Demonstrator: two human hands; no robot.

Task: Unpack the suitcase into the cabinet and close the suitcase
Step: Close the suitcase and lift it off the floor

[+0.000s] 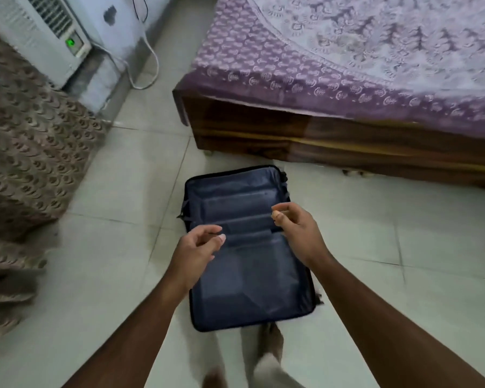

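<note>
A dark blue suitcase lies open on the tiled floor, showing only its blue lining and flat inner pockets. I see nothing inside it. My left hand hovers over its left edge, fingers loosely curled and holding nothing. Over the right edge is my right hand, also held loosely with fingers apart and nothing in it. No cabinet is in view.
A wooden bed with a purple patterned sheet stands just beyond the suitcase. A brown patterned curtain hangs at the left, below a white air conditioner with a cable. My foot is at the suitcase's near edge.
</note>
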